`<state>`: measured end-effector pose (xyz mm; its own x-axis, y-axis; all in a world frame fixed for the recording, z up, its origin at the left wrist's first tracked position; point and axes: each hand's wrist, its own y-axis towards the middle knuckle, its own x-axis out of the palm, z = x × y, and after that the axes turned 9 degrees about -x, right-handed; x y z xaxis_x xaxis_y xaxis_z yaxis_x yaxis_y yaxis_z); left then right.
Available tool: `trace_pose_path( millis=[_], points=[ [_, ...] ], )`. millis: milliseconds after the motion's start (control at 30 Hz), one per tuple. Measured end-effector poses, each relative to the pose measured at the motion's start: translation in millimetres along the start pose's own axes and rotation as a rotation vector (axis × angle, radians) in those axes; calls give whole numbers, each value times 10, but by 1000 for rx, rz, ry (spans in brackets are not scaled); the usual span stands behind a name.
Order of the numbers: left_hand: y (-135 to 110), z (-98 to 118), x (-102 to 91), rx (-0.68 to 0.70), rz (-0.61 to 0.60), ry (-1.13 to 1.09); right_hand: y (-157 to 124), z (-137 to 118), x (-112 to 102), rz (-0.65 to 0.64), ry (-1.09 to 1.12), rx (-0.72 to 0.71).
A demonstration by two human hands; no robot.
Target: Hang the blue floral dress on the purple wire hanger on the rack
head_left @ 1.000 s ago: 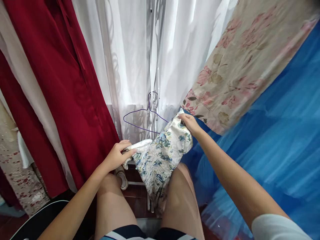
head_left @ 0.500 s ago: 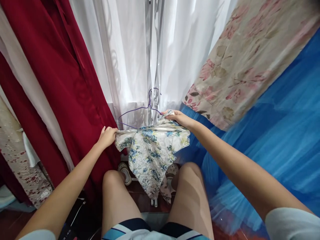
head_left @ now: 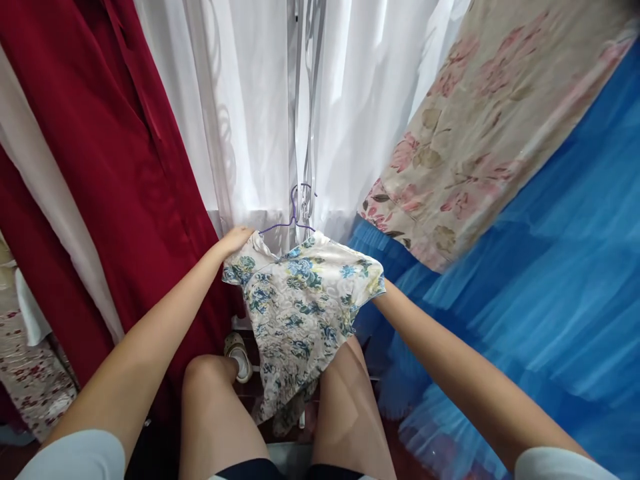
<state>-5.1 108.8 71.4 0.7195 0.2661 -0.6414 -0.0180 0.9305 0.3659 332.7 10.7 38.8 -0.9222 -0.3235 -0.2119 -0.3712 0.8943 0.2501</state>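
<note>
Covering the purple hanger's (head_left: 293,217) lower part, a floral garment (head_left: 303,300) is held left of it by the left hand (head_left: 237,240), closed round the cloth. Right of the hanger, the right hand is hidden by a sleeve (head_left: 367,273); its grip cannot be told. White curtains (head_left: 255,120) are seen behind the hanger.

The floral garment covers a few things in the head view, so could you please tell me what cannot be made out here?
Right hand: head view, hidden by the floral garment; whether it is inside or behind cannot be told.
Purple hanger: head view, lower part covered by the garment.
Red fabric: head view, upper end cut off by the top edge.
Blue tulle: head view, cut off by the right edge.
</note>
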Motion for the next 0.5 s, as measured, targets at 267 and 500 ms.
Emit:
trace_pose_path(
  millis=[267,500],
  points=[
    [-728,210,-183,311,73,48,-536,482,-154,653,193,-318],
    [-780,400,-237,230,259,330,-957,551,132,758,-312,-406]
  ],
)
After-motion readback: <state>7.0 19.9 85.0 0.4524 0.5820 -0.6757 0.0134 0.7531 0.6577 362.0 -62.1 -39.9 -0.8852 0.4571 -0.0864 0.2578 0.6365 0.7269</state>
